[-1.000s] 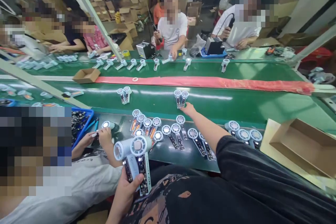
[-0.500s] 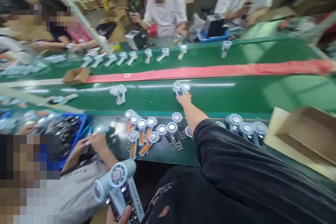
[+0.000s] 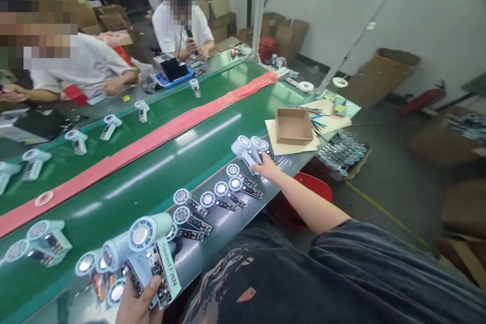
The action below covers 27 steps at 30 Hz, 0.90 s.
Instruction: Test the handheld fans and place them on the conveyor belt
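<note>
Two light-blue handheld fans (image 3: 142, 237), one partly behind the other, stand in my left hand (image 3: 138, 304). My fingers are closed around their handles, whose open sides show circuit boards; "Speed FAN" is printed on the nearer one. At the right end of a row on the bench, my right hand (image 3: 270, 168) is closed on the handle of a handheld fan (image 3: 243, 146). Another fan head (image 3: 256, 143) is right beside it, and the hand hides part of the handles. More fans with bare boards (image 3: 221, 189) lie between my hands.
A green conveyor belt (image 3: 159, 182) with a pink strip (image 3: 152, 134) runs along the bench. A pair of fans (image 3: 41, 240) lies on it. A cardboard tray (image 3: 292, 126) sits past my right hand, and a red stool (image 3: 315, 187) stands below. Co-workers sit opposite.
The view has swung right. My right hand has left the pair of fans on the belt and moved to fans at the row's right end. My left hand still holds its two fans.
</note>
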### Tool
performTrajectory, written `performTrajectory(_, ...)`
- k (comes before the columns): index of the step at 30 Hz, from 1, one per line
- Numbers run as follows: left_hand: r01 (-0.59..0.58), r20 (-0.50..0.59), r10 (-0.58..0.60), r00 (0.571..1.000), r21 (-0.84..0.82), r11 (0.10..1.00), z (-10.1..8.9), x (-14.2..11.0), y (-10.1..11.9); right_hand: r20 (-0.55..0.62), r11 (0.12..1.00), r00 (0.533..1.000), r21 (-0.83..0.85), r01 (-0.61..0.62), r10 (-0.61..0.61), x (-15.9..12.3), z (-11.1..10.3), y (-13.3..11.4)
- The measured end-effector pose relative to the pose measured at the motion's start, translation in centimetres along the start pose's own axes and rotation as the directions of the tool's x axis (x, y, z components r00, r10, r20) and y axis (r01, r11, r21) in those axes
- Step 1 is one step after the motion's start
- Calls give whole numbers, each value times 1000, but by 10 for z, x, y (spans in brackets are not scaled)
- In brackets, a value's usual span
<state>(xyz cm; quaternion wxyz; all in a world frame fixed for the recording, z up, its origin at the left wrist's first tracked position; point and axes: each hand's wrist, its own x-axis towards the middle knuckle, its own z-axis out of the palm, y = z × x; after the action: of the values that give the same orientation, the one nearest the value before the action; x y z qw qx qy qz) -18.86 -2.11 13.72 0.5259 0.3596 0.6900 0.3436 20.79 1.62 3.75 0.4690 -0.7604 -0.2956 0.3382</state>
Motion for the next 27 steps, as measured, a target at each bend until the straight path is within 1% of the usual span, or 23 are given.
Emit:
performTrajectory(2, 32, 118, -24, 993, -69, 997, 20, 4, 12, -117, 998, 993, -61, -28, 21, -13, -36, 25)
performTrajectory(4, 93, 220, -62, 973, -133, 987, 39, 3, 21, -204, 991, 978, -111, -75, 51, -25, -60, 46)
performTrajectory(7, 142, 303, -88, 949, -162, 976, 58, 0, 24, -291, 974, 953, -176, -144, 88, -33, -79, 67)
performTrajectory(10, 160, 350, -103, 931, -136, 978, 72, -5, 20, -323, 951, 942, -249, -183, 96, -26, -88, 76)
performTrajectory(14, 149, 326, -95, 941, -147, 978, 93, -20, 19, -276, 910, 959, -376, -175, 70, 3, -96, 74)
performTrajectory(18, 199, 273, -128, 954, -253, 947, 124, -36, 32, -200, 855, 978, -494, -159, 66, 36, -96, 70)
performTrajectory(20, 186, 235, -115, 965, -305, 934, 140, -43, 38, -185, 822, 979, -542, -178, 90, 48, -96, 70)
performTrajectory(23, 140, 198, -69, 978, -373, 917, 163, -53, 41, -146, 768, 981, -612, -192, 129, 55, -96, 69)
performTrajectory(27, 31, 110, 15, 994, -402, 915, 186, -62, 31, -71, 686, 984, -709, -165, 163, 55, -99, 68)
